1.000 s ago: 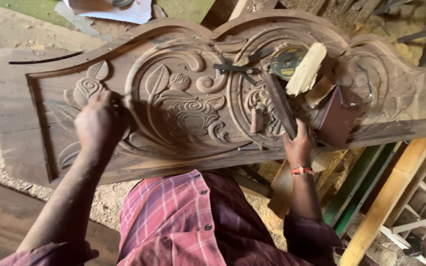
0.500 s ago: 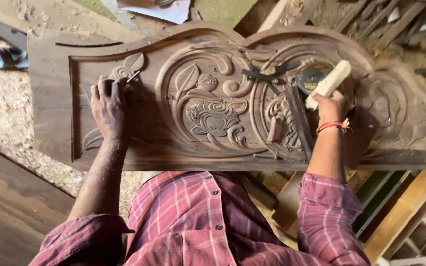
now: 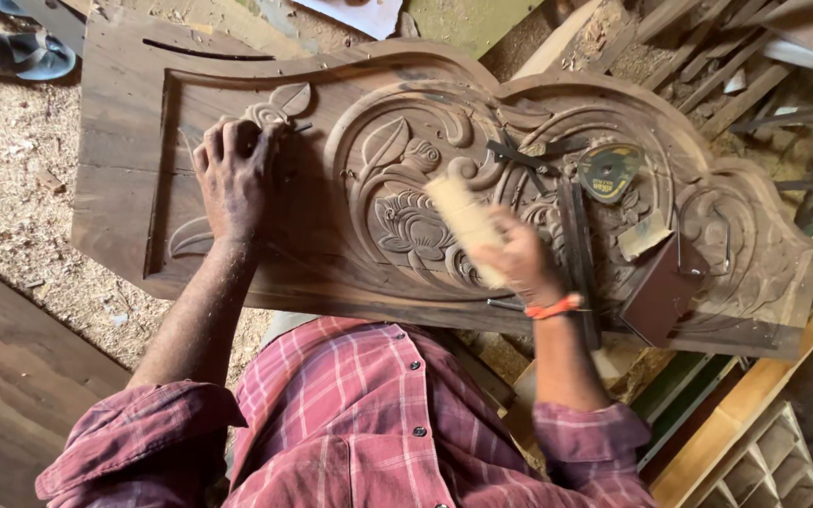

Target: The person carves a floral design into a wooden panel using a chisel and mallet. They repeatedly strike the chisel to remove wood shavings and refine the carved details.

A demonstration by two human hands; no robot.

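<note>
Gripping a pale wooden mallet (image 3: 466, 223), the right hand (image 3: 519, 263) hangs over the middle of a big carved wood panel (image 3: 124, 188), its fingers wrapped tight round the handle. The mallet is blurred, and its head points up and to the left over the carved flower (image 3: 413, 226) at the centre of the panel. An orange band (image 3: 553, 307) sits on that wrist.

Over on the left, the left hand (image 3: 234, 174) is curled shut around a thin chisel (image 3: 295, 129), of which only the dark tip shows past the fingers, just beside a carved leaf (image 3: 286, 98) near the far edge of the panel. The knuckles rest against the flat ground of the carving.

On the right part of the panel lie several loose things: a round yellowish tape measure (image 3: 611, 170), a long dark tool (image 3: 576, 254) lying near to far, and a brown block (image 3: 662, 296) close to the near edge.

Sawdust (image 3: 11, 179) covers the floor to the left, and a grey sandal (image 3: 13, 54) lies at the far left corner. Below, the person's red checked shirt (image 3: 359, 423) fills the near side.
</note>
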